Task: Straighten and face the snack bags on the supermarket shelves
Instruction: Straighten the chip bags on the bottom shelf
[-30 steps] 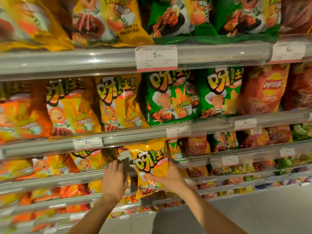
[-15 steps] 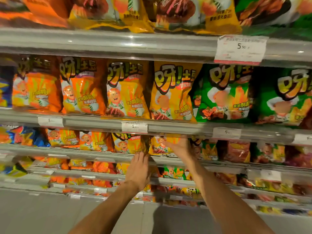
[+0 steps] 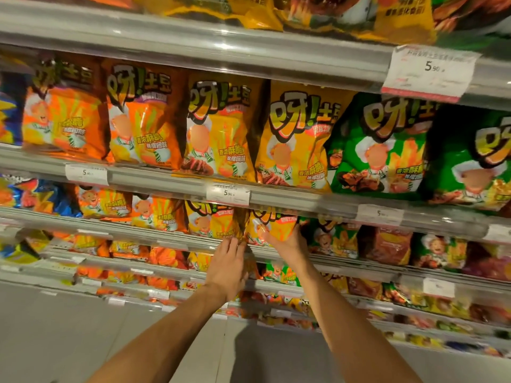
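Observation:
Rows of snack bags fill the shelves. On the third shelf down, a yellow snack bag (image 3: 272,225) stands upright, and my right hand (image 3: 287,240) grips its lower right part, thumb across its front. My left hand (image 3: 228,262) is spread flat with fingers apart, its fingertips touching the bottom edge of the neighbouring yellow bag (image 3: 213,221) at the shelf rail (image 3: 154,236). Both arms reach up from the bottom of the view.
The shelf above holds orange bags (image 3: 141,120), yellow bags (image 3: 296,139) and green bags (image 3: 378,145) facing forward. Price tags (image 3: 228,193) hang on the rails. Lower shelves carry more bags. A grey floor (image 3: 69,335) lies below.
The view has shifted left and nearer to the shelves. My right hand has pushed the yellow bag back onto the third shelf. My left hand stays spread at the rail.

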The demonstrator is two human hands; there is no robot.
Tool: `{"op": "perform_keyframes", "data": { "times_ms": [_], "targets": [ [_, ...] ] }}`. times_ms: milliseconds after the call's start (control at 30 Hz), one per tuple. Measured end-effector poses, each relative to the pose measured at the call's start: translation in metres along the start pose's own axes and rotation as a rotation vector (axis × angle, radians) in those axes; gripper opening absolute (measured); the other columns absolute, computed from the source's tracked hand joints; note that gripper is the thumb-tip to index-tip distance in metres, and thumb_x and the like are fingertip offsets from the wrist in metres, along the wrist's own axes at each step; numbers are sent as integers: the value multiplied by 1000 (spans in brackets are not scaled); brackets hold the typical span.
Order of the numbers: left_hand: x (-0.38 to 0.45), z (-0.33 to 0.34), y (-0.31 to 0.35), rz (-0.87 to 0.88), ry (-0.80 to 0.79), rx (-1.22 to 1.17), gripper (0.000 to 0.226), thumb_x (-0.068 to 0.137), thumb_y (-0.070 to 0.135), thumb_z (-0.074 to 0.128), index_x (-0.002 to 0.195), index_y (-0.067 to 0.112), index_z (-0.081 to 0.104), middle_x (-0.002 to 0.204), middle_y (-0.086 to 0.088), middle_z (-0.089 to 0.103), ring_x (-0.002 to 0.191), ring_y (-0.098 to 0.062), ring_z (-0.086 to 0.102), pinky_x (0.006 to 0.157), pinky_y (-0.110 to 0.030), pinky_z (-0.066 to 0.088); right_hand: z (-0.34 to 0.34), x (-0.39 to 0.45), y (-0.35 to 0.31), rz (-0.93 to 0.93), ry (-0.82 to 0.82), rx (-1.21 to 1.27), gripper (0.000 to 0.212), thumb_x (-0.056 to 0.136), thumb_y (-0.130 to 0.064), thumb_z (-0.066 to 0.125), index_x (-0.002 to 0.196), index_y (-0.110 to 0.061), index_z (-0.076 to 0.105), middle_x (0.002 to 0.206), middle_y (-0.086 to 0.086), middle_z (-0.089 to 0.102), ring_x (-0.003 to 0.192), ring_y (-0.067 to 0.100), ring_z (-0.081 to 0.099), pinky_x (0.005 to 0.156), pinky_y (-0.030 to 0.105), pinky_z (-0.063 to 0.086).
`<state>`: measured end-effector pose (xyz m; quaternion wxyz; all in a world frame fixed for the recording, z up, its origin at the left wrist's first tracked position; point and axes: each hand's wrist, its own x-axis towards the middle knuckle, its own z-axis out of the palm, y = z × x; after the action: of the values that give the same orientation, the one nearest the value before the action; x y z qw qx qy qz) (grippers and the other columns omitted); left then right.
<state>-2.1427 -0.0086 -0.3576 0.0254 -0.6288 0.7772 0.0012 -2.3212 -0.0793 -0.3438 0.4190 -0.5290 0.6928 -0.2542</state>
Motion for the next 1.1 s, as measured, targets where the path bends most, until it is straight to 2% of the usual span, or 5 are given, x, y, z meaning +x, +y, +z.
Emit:
{"op": "perform_keyframes", "data": {
  "times_ms": [133, 333, 600, 933, 1100],
  "targets": [
    [-1, 7, 9, -51, 32, -38, 75, 94, 44, 50, 153, 4, 26, 147, -15, 33, 140, -36, 25, 122, -43, 20, -1, -15, 9, -115, 91, 31, 66, 79, -50, 83, 127, -14, 55, 118, 5, 69, 111, 26, 66, 90, 37, 54],
    [-6, 8, 37, -191, 95, -106, 77, 84, 42, 69, 145, 3, 40, 136, -20, 44, 131, -38, 37, 115, -47, 33, -25, -36, 30, -149, 86, 129, 76, 87, -38, 79, 150, -11, 46, 145, 3, 56, 136, 20, 51, 113, 36, 43],
    [17, 2, 157, -89, 347, -371, 38, 87, 23, 65, 118, 2, 60, 116, -17, 53, 110, -36, 49, 97, -48, 46, -114, -48, 109, -188, 179, 317, 16, 92, -16, 75, 106, -21, 72, 102, -16, 71, 104, 11, 69, 92, 18, 53],
    [71, -19, 323, -91, 399, -827, 41, 95, 34, 46, 126, 7, 51, 121, -10, 49, 112, -26, 47, 96, -36, 40, -281, -37, 208, -162, 458, 218, 16, 95, -11, 70, 91, -25, 64, 90, 5, 71, 90, 28, 69, 82, 37, 57],
    [92, -29, 352, -202, 333, -930, 60, 94, 22, 65, 144, 1, 38, 138, -17, 45, 126, -30, 45, 108, -40, 39, -332, -22, 229, -80, 551, -25, 33, 93, -22, 73, 117, -2, 62, 118, 17, 61, 110, 33, 57, 92, 35, 44]
  ]
}}
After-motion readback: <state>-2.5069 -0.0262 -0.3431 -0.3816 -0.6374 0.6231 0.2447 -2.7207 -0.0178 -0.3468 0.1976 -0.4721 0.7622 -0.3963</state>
